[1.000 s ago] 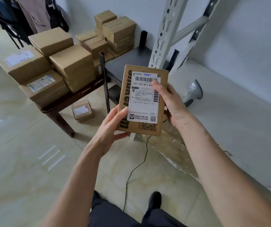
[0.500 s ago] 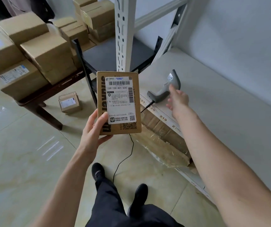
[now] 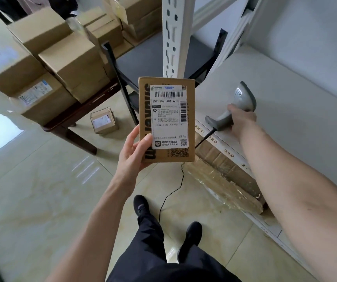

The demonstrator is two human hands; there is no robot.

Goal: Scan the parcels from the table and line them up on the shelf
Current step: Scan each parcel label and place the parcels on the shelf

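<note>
My left hand [image 3: 132,154] grips a flat cardboard parcel [image 3: 164,153] by its lower left corner, label side up, with a barcode near the top of the white label. To the right, my right hand [image 3: 242,121] closes around the handle of a grey barcode scanner [image 3: 243,97] lying on the white shelf [image 3: 297,127] near its front edge. The scanner's black cable hangs down to the floor. Several cardboard parcels [image 3: 70,60] are stacked on the dark wooden table [image 3: 76,117] at the upper left.
A white shelf upright [image 3: 172,35] stands just behind the held parcel. A black metal rack [image 3: 153,62] sits between table and shelf. One small parcel [image 3: 103,121] lies on the floor under the table. A plastic-wrapped cardboard bundle [image 3: 224,176] lies below the shelf.
My right hand has let go of the parcel and moved right onto the scanner's handle. The parcel stays in my left hand alone. The view has shifted toward the shelf.
</note>
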